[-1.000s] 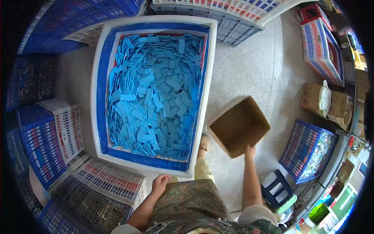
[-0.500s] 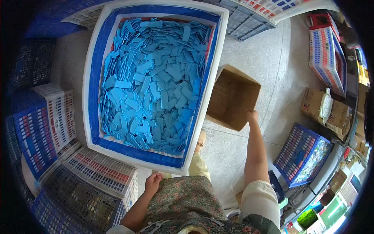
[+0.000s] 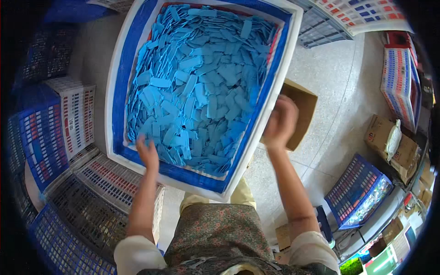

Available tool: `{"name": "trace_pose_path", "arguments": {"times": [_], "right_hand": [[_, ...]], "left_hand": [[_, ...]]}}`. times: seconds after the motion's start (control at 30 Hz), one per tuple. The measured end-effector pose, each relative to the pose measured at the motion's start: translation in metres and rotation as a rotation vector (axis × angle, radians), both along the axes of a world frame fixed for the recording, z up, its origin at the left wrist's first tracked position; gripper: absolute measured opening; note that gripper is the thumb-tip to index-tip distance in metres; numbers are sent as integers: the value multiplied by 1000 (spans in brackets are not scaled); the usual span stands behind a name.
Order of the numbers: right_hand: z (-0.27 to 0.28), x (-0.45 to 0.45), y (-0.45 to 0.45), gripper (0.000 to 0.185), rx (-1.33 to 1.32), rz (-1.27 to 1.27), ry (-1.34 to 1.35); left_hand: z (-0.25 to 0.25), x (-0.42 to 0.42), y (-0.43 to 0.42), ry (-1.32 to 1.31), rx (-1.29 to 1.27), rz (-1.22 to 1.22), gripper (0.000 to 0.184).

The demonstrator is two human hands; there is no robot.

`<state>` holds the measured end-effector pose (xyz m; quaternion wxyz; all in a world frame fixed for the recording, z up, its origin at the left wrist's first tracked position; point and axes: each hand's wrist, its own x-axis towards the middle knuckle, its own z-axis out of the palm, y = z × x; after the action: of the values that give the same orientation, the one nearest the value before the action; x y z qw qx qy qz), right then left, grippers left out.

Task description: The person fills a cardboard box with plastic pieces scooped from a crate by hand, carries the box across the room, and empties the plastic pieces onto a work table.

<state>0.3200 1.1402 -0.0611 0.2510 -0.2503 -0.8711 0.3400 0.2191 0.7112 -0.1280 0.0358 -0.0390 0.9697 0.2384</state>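
A large white bin (image 3: 293,34) with a blue inner band stands in front of me, heaped with thin light-blue rectangular pieces (image 3: 197,91). Over the bin's near left edge is my left hand (image 3: 148,155), its fingers blurred but apart, with nothing visible in them. My right hand (image 3: 281,123) is beside the bin's right rim, in front of a cardboard box (image 3: 306,112). Motion smears its fingers, and I cannot tell whether they touch the rim. The bin and this hand hide part of the box, whose inside shows brown.
Stacked plastic crates (image 3: 78,121) line the left side. At the right stand a blue crate (image 3: 355,192) of clear wrapped items, closed cartons (image 3: 389,144) and a red-and-white crate (image 3: 401,80). A grey crate (image 3: 323,27) sits behind the bin.
My right hand has let go of the cardboard box and moved left to the bin's rim. My left hand has risen from my apron to the bin's near left edge and opened.
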Motion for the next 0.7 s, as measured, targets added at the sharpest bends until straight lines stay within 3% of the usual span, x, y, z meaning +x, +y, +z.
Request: {"name": "trace_pose_path", "arguments": {"times": [0.03, 0.07, 0.13, 0.17, 0.23, 0.3, 0.37, 0.47, 0.5, 0.57, 0.6, 0.7], "right_hand": [[26, -31, -32, 41, -342, 72, -171], [-6, -56, -54, 51, -131, 59, -162], [-71, -87, -63, 68, -8, -188, -612], [-47, -108, -42, 81, -411, -185, -960], [-111, -108, -31, 89, -321, -339, -948], [-122, -117, -35, 94, -267, -418, -968], [-133, -120, -41, 98, -212, -487, -998], [-166, -102, -41, 99, -456, -519, -431], [-162, -103, -47, 99, -454, -522, -434], [-150, -105, -62, 92, -728, -379, -660], [-161, -106, -79, 88, -452, -342, -501], [-168, -106, -71, 87, -287, -409, -662]], "left_hand": [[-2, -40, 12, 26, 74, 84, 47], [-16, -71, 9, 0, 2, 125, 57], [-33, -118, 9, -28, -106, 76, 69], [-42, -130, 7, -27, -106, 75, 69], [-68, -147, 4, -155, 48, 136, 79], [-87, -152, 3, -205, 43, 157, 87], [-82, -139, 21, -269, -168, 299, 89], [-92, -128, 30, -245, -140, 200, 86], [-83, -121, 48, -213, -142, 162, 85], [-63, -115, 90, -230, -179, 76, 86], [-59, -116, 100, -246, -221, -10, 86], [-58, -139, 87, -250, -122, -23, 86]]}}
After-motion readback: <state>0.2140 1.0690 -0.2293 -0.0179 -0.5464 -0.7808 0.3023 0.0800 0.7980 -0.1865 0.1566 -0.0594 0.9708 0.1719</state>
